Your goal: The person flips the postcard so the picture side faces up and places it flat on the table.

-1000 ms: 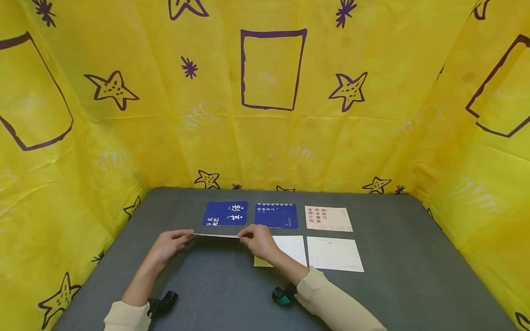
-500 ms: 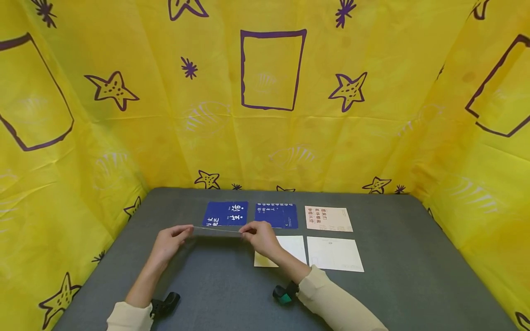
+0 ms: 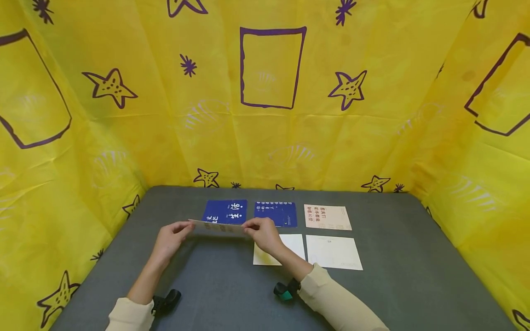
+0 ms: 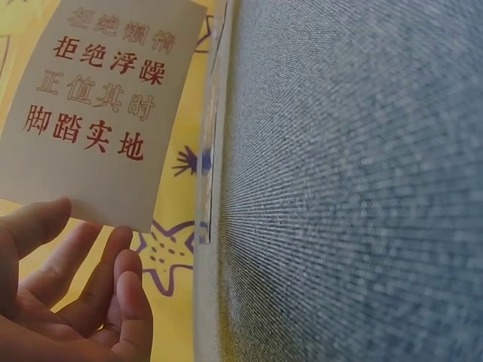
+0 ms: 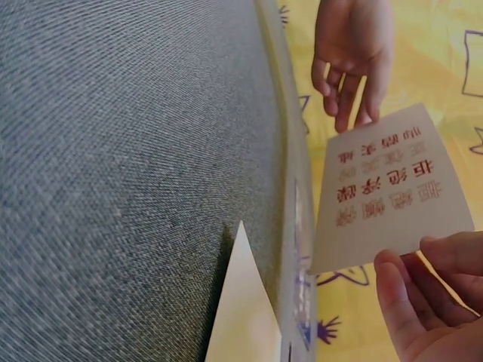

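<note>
Between both hands a pale postcard [image 3: 218, 226] is held above the table, its face with red printed characters tilted toward me. My left hand [image 3: 169, 239] pinches its left short edge between thumb and fingers. On the opposite edge, my right hand [image 3: 264, 235] pinches the card the same way. The left wrist view shows the printed side of the postcard [image 4: 98, 90] with the left hand [image 4: 83, 279] at its lower edge. In the right wrist view, the postcard [image 5: 385, 188] spans between the right hand [image 5: 438, 294] and the left hand [image 5: 353, 56].
Two blue cards [image 3: 225, 210] and a pinkish card [image 3: 328, 217] lie in a back row on the dark grey table [image 3: 215, 294]. In front are a white card [image 3: 333, 252] and a cream card [image 3: 296, 248], partly behind the right hand. Yellow patterned cloth [image 3: 265, 138] surrounds the table.
Both hands have risen slightly with the postcard. It was seen nearly edge-on before and has tilted so its printed face now shows.
</note>
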A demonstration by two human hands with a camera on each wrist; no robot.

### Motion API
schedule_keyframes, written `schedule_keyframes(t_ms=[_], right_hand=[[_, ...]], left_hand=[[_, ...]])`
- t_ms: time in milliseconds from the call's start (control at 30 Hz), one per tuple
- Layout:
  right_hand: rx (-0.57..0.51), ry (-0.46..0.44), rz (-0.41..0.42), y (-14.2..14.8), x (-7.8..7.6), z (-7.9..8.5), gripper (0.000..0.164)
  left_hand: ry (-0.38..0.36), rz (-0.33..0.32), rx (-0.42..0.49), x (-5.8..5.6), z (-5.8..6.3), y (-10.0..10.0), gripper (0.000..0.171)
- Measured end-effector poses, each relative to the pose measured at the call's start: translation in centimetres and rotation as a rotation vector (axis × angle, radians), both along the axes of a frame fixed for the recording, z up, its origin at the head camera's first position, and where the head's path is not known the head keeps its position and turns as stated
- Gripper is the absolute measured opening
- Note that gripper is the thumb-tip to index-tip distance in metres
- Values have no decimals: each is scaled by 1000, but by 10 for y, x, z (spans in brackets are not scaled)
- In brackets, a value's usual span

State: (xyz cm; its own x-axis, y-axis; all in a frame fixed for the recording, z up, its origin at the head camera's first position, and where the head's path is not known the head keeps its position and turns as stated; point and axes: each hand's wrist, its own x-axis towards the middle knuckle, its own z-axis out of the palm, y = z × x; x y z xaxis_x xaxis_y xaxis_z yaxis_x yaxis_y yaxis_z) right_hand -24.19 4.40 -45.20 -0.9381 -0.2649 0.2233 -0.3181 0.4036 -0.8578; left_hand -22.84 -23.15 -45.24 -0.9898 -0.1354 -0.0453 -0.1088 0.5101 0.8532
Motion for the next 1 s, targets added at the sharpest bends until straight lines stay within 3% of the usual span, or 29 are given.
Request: schedule_keyframes(t_ms=[467,700,1000], right_hand=[[-78,-4,-1,1,-4,0,13],[-145,-101,-17,1,-6,0,13],[-288,-210,-70,-1,-12,-7,15]], left_hand=[[21,7,1,-3,-1,0,35],[24,1,-38,-2,-2,0,31],[15,-23,141,-3,-3,3,34]])
